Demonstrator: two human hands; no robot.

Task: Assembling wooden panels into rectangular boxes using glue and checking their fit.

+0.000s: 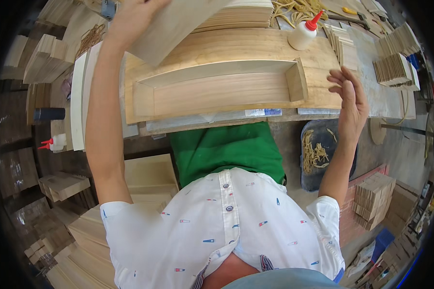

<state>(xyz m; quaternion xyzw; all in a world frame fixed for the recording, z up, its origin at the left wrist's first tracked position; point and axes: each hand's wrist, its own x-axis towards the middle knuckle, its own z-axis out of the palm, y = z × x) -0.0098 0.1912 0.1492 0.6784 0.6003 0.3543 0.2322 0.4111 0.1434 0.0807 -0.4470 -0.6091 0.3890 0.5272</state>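
Has board [178, 30] slanting beyond left half of box [222, 90], at left hand [136, 18]; can't tell finger grip. Shows right hand [350, 98] off box's right end, fingers apart.

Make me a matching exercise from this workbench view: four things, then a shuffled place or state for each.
1. White plastic bottle with red nozzle
2. Long, pale wooden box
3. Left hand
4. Right hand

A. Holding a flat pale wooden panel
B. Open on top
C. Nothing in its grasp
D. Upright near the box's far right corner

Pairs: 1-D; 2-B; 3-A; 4-C
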